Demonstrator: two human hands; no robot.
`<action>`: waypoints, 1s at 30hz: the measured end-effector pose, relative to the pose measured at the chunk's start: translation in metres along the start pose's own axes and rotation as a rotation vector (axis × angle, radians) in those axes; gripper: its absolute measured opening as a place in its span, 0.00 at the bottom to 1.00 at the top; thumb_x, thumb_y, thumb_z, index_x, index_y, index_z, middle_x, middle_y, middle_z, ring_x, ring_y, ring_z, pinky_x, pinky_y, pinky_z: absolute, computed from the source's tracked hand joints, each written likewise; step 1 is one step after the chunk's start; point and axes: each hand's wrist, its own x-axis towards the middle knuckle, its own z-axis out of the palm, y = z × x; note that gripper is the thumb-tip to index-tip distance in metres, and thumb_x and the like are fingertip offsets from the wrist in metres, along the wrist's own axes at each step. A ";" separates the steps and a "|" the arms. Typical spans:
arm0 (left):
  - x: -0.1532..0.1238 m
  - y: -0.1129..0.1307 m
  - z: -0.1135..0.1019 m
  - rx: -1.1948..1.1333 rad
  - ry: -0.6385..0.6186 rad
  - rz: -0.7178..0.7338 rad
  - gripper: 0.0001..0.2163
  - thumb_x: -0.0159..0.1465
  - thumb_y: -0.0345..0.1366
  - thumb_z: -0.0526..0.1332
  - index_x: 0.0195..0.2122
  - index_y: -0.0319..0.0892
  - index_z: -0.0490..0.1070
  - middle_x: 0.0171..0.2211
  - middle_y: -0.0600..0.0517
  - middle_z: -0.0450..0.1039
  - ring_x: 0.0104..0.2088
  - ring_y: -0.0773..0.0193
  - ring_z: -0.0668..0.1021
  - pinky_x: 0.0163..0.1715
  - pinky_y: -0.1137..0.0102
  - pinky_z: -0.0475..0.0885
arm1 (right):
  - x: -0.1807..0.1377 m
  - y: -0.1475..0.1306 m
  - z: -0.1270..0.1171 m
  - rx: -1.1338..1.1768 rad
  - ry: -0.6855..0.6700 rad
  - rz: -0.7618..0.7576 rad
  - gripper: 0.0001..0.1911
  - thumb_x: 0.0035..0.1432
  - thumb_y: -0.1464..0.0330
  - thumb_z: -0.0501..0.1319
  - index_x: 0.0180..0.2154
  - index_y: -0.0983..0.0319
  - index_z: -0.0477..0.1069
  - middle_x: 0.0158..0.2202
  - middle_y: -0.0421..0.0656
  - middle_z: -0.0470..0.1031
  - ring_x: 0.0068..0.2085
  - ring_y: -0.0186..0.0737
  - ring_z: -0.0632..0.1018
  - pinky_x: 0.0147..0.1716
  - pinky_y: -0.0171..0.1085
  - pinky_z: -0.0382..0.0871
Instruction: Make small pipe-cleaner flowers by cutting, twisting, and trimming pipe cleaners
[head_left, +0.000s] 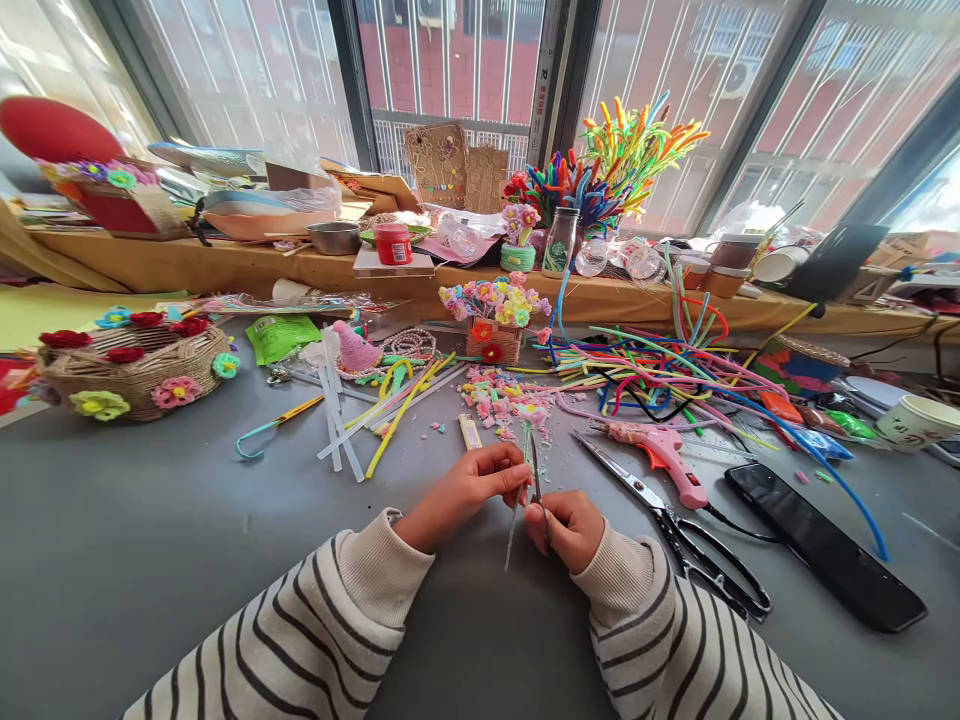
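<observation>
Grey tabletop (300, 600) spreads beneath barred windows (472, 60), and near its middle, from where I stand, a thin pale stem (512, 538) sits in the left hand's grasp. Its long axis runs almost upright, tipped slightly, the lower end hanging free toward the person and the upper end reaching a pastel flower head (532, 411). The left hand (472, 490) pinches it between thumb and fingers; the right hand (570, 530), just beside, clasps a slim dark metal tool (535, 465) (tweezers or small scissors, I can't tell which). That tool points up along the stem's right side, very near; whether they touch is unclear. Just beyond lie pink and yellow clippings (491, 392), then a little flower-filled basket (506, 345). Off right rest large scissors (660, 508), a pink glue gun (664, 460) and a black phone (825, 545).
</observation>
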 end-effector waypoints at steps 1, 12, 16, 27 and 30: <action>0.000 0.000 0.000 0.002 -0.005 -0.002 0.07 0.53 0.36 0.53 0.23 0.37 0.59 0.20 0.55 0.60 0.22 0.72 0.63 0.26 0.74 0.59 | 0.000 0.000 0.000 0.004 -0.002 -0.008 0.30 0.50 0.50 0.39 0.09 0.64 0.56 0.09 0.37 0.55 0.14 0.26 0.59 0.15 0.28 0.53; 0.000 -0.003 -0.001 0.002 -0.033 -0.010 0.08 0.53 0.36 0.53 0.23 0.37 0.61 0.21 0.55 0.60 0.23 0.72 0.63 0.26 0.74 0.59 | 0.001 0.006 0.001 0.011 0.055 -0.001 0.29 0.50 0.52 0.43 0.08 0.63 0.53 0.08 0.37 0.54 0.13 0.26 0.57 0.15 0.28 0.52; 0.000 -0.002 -0.001 -0.004 -0.026 -0.002 0.07 0.54 0.36 0.53 0.23 0.37 0.61 0.21 0.55 0.61 0.23 0.72 0.64 0.26 0.75 0.59 | 0.001 0.003 0.000 0.049 0.002 -0.017 0.30 0.49 0.50 0.39 0.09 0.64 0.55 0.08 0.37 0.54 0.13 0.26 0.58 0.15 0.29 0.52; 0.000 -0.004 -0.001 -0.001 -0.022 0.004 0.08 0.54 0.36 0.53 0.23 0.37 0.61 0.21 0.55 0.61 0.23 0.72 0.64 0.27 0.74 0.59 | 0.000 0.003 0.000 0.022 0.050 0.012 0.29 0.49 0.51 0.42 0.08 0.63 0.53 0.08 0.37 0.54 0.13 0.26 0.57 0.15 0.28 0.52; 0.000 -0.003 -0.001 0.009 -0.026 0.010 0.07 0.54 0.36 0.53 0.23 0.37 0.62 0.21 0.55 0.61 0.23 0.72 0.64 0.27 0.75 0.59 | 0.000 0.001 -0.001 0.040 0.025 0.009 0.30 0.48 0.49 0.40 0.09 0.63 0.54 0.09 0.37 0.54 0.14 0.26 0.57 0.15 0.29 0.51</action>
